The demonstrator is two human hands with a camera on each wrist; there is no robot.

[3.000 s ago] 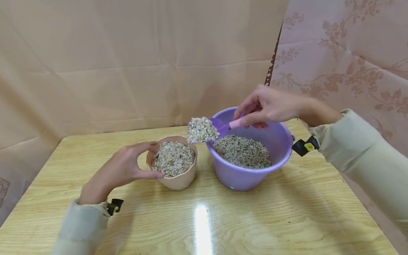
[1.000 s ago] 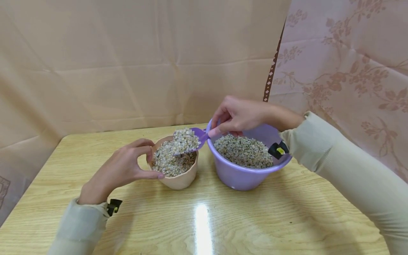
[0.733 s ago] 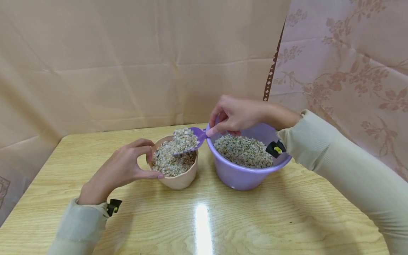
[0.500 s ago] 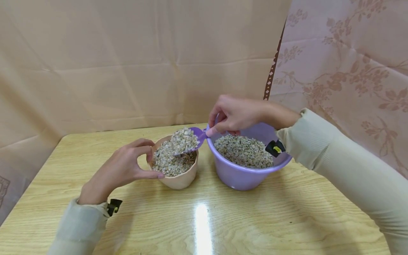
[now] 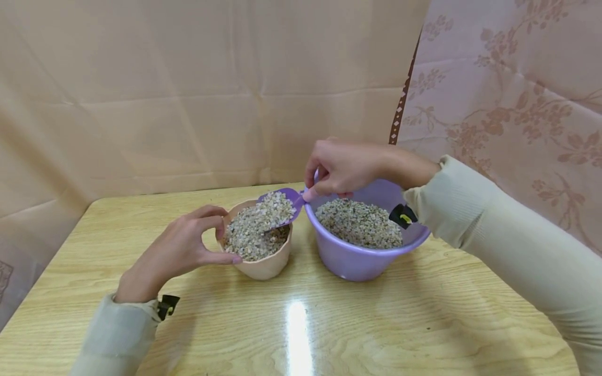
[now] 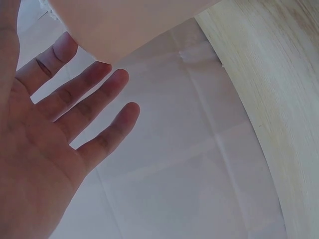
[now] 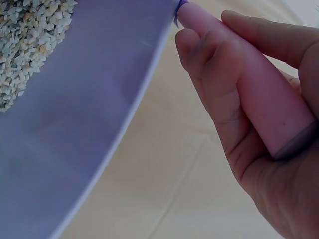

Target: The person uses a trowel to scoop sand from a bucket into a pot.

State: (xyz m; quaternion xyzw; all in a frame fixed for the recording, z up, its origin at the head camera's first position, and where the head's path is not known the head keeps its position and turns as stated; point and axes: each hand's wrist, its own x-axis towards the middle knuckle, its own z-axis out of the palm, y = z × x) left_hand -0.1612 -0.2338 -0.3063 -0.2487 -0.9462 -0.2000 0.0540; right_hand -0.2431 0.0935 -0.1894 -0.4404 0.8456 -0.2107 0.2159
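From where I stand, the left hand (image 5: 171,253) is at the left side of the pot (image 5: 263,269), thumb on the near rim and fingertips on the far one, holding it between them; the outer fingers spread away. I take that as a light grip to steady the pot as weight lands in it. The pot stands upright on the table (image 5: 376,324), just beside the bucket, presumably so little gets spilled in the gap.

The scoop (image 5: 297,200) reaches over the pot's right rim, blade tilted down and leftward, so gravel can slide off its front. The right hand (image 5: 340,162) pinches its handle (image 7: 264,94) up by the bucket's rim, thumb on one side and curled fingers on the other, probably for fine control of the tilt. Whether the scoop's neck touches that rim I can't tell. Below the hand, the bucket (image 5: 357,263) stands upright, wide mouth up, within easy reach.

The pot is pale peach with a wavy rim, filled nearly to the top with gravel (image 5: 246,237). The scoop is purple with a pink handle, its pale, coarse load running into the gravel below. The bucket is lilac, with gravel well below its rim.
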